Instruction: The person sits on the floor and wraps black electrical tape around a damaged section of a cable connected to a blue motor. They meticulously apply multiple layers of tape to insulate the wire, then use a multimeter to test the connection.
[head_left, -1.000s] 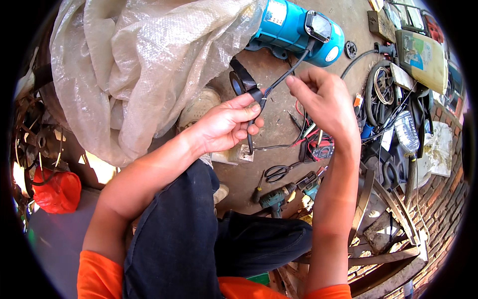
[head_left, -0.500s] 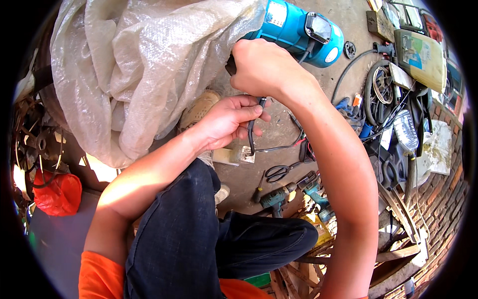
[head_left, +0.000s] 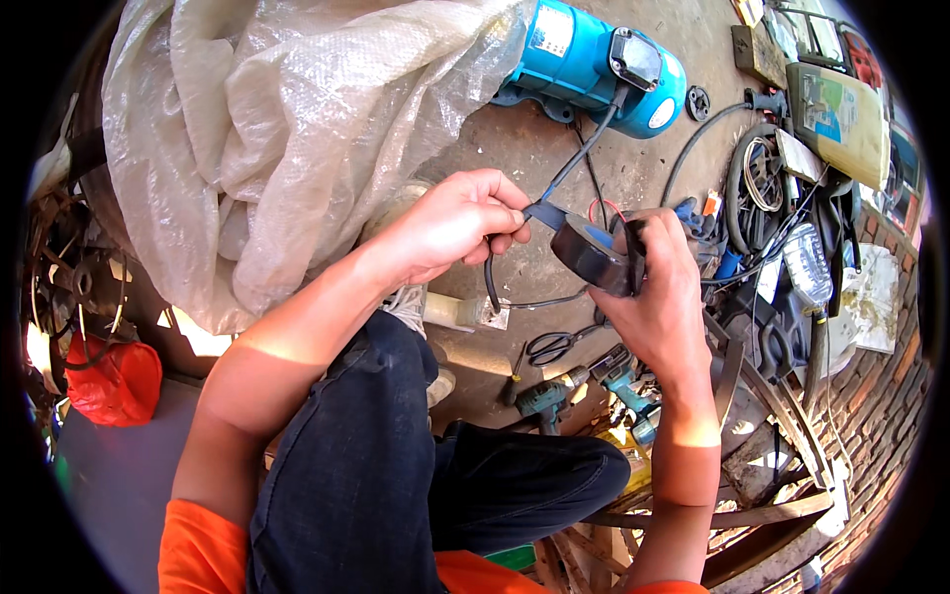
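My left hand (head_left: 465, 223) pinches a black cable (head_left: 574, 161) that comes down from the blue electric motor (head_left: 584, 74) at the top. To its right, my right hand (head_left: 658, 297) grips a roll of black electrical tape (head_left: 594, 255) by its outer side. A strip of tape stretches from the roll to the cable at my left fingertips. Below my left hand the cable hangs in a loop. Red and black wires show behind the roll, partly hidden by it.
A translucent plastic sheet (head_left: 297, 129) drapes at upper left. On the ground lie scissors (head_left: 550, 346), a cordless drill (head_left: 547, 398) and another power tool (head_left: 625, 381). A pale jerrycan (head_left: 836, 124), hoses and a clear bottle (head_left: 807, 262) crowd the right side. A red bag (head_left: 114, 381) sits at left.
My right hand has come down and right from in front of the motor, and the tape roll now shows with a strip pulled out. My left hand has shifted slightly, still on the cable.
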### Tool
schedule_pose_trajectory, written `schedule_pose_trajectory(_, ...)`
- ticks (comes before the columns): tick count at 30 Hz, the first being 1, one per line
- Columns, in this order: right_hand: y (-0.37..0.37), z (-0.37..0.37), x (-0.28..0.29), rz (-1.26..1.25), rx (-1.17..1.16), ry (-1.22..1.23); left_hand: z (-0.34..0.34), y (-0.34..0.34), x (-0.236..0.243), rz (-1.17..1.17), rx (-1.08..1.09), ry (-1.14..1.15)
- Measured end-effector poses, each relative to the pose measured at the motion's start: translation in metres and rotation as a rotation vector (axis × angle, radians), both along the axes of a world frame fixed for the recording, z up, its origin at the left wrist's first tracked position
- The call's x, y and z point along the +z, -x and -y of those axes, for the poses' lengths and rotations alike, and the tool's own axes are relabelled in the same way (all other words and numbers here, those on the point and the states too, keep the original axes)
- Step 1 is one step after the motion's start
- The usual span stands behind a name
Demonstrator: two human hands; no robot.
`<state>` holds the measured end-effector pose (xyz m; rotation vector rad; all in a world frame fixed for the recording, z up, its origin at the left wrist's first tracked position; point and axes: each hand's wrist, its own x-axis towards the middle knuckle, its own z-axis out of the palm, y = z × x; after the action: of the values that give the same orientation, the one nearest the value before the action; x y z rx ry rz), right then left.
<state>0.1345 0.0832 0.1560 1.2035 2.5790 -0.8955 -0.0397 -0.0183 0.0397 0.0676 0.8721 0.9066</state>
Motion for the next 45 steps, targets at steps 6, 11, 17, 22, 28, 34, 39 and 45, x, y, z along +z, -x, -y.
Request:
schedule_pose_trajectory(6,-0.027,0.015,-0.03,0.074,-0.064,-0.058,-0.003,-0.009,0.003,0.022,-0.018,0.019)
schedule_pose_trajectory(11,-0.03,0.018,-0.085,-0.029,-0.106,-0.073,0.0,-0.018,-0.003,0.246,0.076,0.172)
schedule_pose_trajectory(17,-0.011,0.034,-0.14,-0.325,-0.267,-0.012,0.007,-0.017,-0.014,0.45,0.162,0.308)
schedule_pose_trajectory(22,-0.003,0.045,-0.191,-0.629,-0.479,0.196,0.01,-0.018,-0.018,0.563,0.189,0.365)
schedule_pose_trajectory(28,0.024,0.049,-0.199,-0.812,-0.646,0.498,0.018,-0.018,-0.023,0.715,0.273,0.333)
schedule_pose_trajectory(34,0.013,0.037,-0.219,-0.735,-0.456,0.541,0.015,-0.025,-0.02,0.603,0.293,0.255)
schedule_pose_trajectory(39,0.014,0.026,-0.195,-0.577,-0.463,0.603,0.013,-0.023,-0.017,0.507,0.3,0.233)
schedule_pose_trajectory(45,0.008,-0.026,-0.073,0.305,-0.054,0.266,0.016,-0.018,-0.017,0.427,0.271,0.22)
